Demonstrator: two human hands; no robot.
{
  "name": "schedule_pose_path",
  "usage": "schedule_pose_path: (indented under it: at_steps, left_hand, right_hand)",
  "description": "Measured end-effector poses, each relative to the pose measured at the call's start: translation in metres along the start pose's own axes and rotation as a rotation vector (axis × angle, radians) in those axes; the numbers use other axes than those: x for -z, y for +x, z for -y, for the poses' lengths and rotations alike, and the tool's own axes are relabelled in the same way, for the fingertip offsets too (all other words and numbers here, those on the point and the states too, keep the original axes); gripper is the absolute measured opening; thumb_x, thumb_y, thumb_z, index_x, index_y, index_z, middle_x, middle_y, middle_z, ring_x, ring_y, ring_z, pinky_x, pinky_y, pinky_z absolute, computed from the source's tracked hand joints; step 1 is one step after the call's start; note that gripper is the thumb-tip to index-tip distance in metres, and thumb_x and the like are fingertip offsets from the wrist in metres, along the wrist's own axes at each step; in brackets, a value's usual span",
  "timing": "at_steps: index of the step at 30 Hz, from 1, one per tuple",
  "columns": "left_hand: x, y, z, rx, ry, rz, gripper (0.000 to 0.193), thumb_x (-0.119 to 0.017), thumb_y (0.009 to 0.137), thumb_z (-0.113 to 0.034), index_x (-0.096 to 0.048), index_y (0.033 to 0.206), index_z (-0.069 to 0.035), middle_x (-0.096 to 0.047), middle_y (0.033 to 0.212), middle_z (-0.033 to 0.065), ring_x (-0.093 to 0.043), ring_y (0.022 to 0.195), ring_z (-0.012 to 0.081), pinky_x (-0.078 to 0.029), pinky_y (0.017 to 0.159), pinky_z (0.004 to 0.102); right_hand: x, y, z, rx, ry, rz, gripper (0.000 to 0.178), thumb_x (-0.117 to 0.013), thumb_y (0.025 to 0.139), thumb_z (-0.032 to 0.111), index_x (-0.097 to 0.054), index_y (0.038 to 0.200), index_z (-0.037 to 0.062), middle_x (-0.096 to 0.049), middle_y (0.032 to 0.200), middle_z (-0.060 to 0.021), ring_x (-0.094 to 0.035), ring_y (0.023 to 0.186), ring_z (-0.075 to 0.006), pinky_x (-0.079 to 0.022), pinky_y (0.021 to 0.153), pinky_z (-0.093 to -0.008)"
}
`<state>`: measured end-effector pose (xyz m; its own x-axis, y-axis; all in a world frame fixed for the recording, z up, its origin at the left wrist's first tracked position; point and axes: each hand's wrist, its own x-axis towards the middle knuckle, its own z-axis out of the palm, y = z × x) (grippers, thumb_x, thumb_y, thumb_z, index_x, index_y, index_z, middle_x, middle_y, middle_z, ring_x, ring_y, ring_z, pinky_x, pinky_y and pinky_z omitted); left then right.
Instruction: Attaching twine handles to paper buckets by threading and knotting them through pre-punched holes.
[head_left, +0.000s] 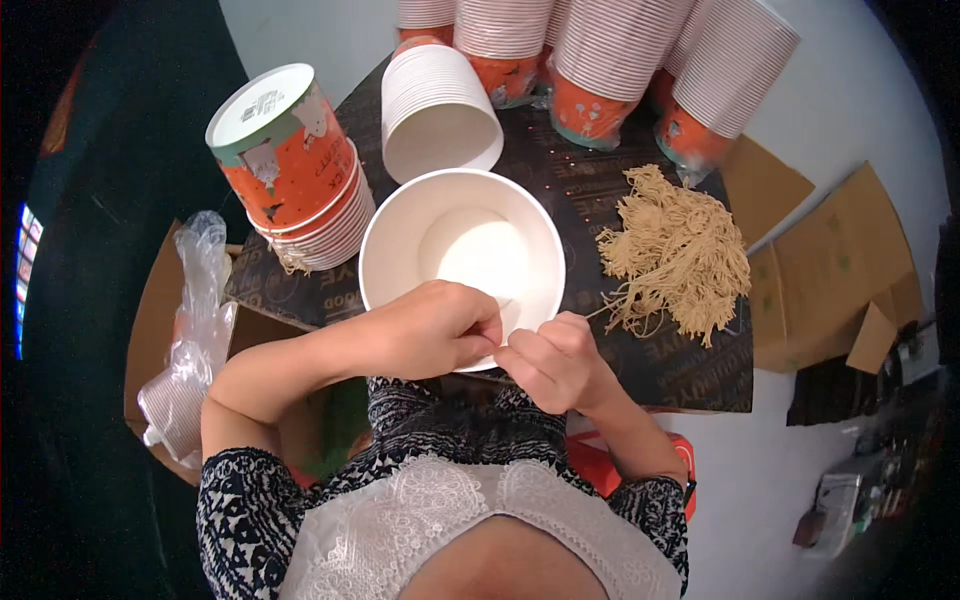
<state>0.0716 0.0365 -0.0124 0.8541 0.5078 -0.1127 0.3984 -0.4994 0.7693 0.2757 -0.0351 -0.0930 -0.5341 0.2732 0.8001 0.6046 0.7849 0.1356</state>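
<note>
A large white paper bucket [400, 235] lies tilted in front of me, its open mouth facing up toward me. My left hand [425, 325] reaches over its near rim, fingers closed in a pinch; what they hold is hidden. Right beside it, at the same rim, my right hand [553, 360] is closed on a thin tan cord [598, 312], whose tail sticks out past the knuckles to the right. The fingertips of both hands nearly meet. To the right lies a loose heap of tan cords [675, 255].
Upside-down orange printed buckets [290, 165] form a stack at left. Behind, a nested white stack [435, 95] lies on its side, and tall wrapped stacks [620, 60] line the dark table's [700, 375] back. Cardboard boxes [835, 270] flank the table; plastic wrap [195, 320] hangs at left.
</note>
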Motion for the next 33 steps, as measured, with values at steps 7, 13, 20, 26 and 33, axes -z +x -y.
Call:
schedule_pose_path:
  at_steps: [7, 13, 20, 26, 33]
  left_hand:
    - [0.005, 0.005, 0.007, 0.018, -0.157, 0.088, 0.009, -0.064, 0.087, -0.005, -0.067, 0.094, 0.0, -0.065, 0.078, 0.0065, -0.058, 0.073, 0.0129, -0.048, 0.069, 0.0304]
    - [0.009, 0.012, 0.015, 0.069, -0.262, 0.181, 0.008, -0.064, 0.091, -0.007, -0.067, 0.094, 0.0, -0.064, 0.08, 0.0019, -0.055, 0.078, 0.0101, -0.048, 0.072, 0.028]
    - [0.003, 0.011, 0.016, 0.001, -0.079, 0.211, 0.011, -0.06, 0.093, -0.008, -0.064, 0.099, 0.0, -0.065, 0.086, 0.0106, -0.061, 0.081, 0.0199, -0.049, 0.075, 0.0341]
    - [0.031, 0.005, -0.022, -0.137, 0.299, -0.155, 0.006, -0.058, 0.088, -0.003, -0.06, 0.092, 0.002, -0.063, 0.087, 0.0218, -0.063, 0.086, 0.0391, -0.05, 0.075, 0.0421]
    - [0.092, 0.113, -0.047, -0.271, 0.213, -0.418, 0.012, -0.057, 0.09, -0.003, -0.063, 0.097, 0.005, -0.068, 0.088, 0.0183, -0.065, 0.079, 0.0296, -0.051, 0.072, 0.0366]
  right_hand:
    - [-0.002, -0.001, -0.003, -0.004, -0.026, -0.025, 0.024, -0.068, 0.075, 0.014, -0.066, 0.096, 0.0047, -0.061, 0.101, -0.003, -0.05, 0.093, -0.0196, -0.044, 0.082, -0.0333]
    - [-0.004, -0.003, -0.006, -0.002, -0.04, -0.024, 0.024, -0.067, 0.075, 0.014, -0.066, 0.097, 0.0038, -0.061, 0.101, -0.0032, -0.05, 0.093, -0.0199, -0.044, 0.081, -0.0332]
    - [-0.006, -0.001, -0.005, 0.016, -0.067, -0.062, 0.025, -0.067, 0.071, 0.015, -0.067, 0.094, 0.0063, -0.061, 0.101, -0.002, -0.05, 0.092, -0.02, -0.046, 0.077, -0.0332]
    - [0.0, -0.002, -0.005, 0.004, -0.07, -0.056, 0.018, -0.065, 0.077, 0.014, -0.066, 0.091, 0.0041, -0.062, 0.098, -0.0044, -0.054, 0.091, -0.0195, -0.046, 0.08, -0.0333]
    - [0.001, 0.006, 0.003, -0.007, -0.018, -0.061, 0.019, -0.066, 0.076, 0.013, -0.065, 0.092, 0.0027, -0.062, 0.099, -0.0063, -0.055, 0.091, -0.0209, -0.047, 0.08, -0.0339]
